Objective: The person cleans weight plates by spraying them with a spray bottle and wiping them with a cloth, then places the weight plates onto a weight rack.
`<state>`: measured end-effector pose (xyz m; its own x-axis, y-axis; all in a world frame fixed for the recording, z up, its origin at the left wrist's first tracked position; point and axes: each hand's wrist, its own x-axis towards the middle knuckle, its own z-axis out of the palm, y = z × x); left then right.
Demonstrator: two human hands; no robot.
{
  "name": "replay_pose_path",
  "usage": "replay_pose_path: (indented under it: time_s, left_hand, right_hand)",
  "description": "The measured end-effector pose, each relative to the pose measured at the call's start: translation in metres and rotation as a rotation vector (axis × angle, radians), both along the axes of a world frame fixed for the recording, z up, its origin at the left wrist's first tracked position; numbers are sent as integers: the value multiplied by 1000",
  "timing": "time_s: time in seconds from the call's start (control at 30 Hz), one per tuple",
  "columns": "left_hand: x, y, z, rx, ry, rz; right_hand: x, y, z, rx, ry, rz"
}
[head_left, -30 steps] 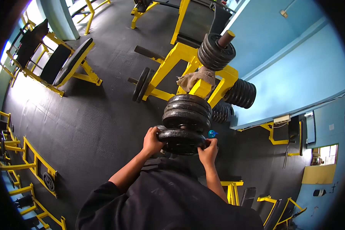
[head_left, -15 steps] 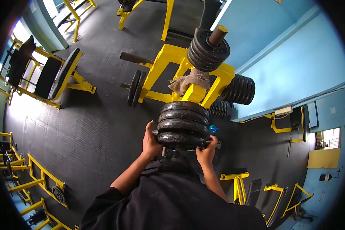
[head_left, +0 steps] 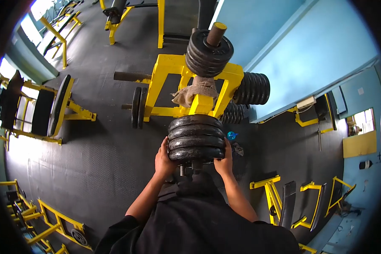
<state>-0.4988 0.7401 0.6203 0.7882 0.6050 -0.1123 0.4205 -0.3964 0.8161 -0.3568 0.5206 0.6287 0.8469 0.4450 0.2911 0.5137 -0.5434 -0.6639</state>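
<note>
A stack of black weight plates [head_left: 196, 130] sits on the near side of the yellow plate rack [head_left: 161, 70]. My left hand [head_left: 164, 160] curves round the left edge of the nearest plate [head_left: 196, 153], and my right hand [head_left: 224, 160] grips its right edge. That plate lies against the others in the stack. Below it a short metal peg end [head_left: 182, 170] shows. A brown cloth [head_left: 194, 94] is draped on the rack behind the stack, and more plates [head_left: 208, 53] hang on the upper peg.
Two plates [head_left: 139, 108] hang on the rack's left side, and several [head_left: 253, 88] on its right, near the blue wall [head_left: 309, 55]. A blue object [head_left: 231, 135] lies on the floor right of my hands. A padded bench [head_left: 59, 106] stands at the left.
The nearest plate has moved from apart and tilted to flush against the stack, with both hands still at its edges. The view has shifted, so the rack appears further left.
</note>
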Motion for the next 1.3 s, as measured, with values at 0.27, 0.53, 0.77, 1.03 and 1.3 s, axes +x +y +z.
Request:
replay_pose_path:
  time_s: [0.27,0.53,0.77,1.03,1.3]
  left_hand:
    - [-3,0,-18,-92,-121,20]
    - [-28,-42,-84,-513,-383,244]
    - [-71,-127,-165,-379,225,345]
    - [-47,-270,-158,-489,492,112]
    - [7,-340,-114,-478,299,-42]
  right_hand:
    - [-2,-3,2,-19,146,-25]
    - [-20,-34,4,-94,251,-179]
    - [-118,-233,-108,-41,702,-184]
    - [-309,-612,-319,-597,541,-343]
    - [-215,-644,-146,-292,1014,-828]
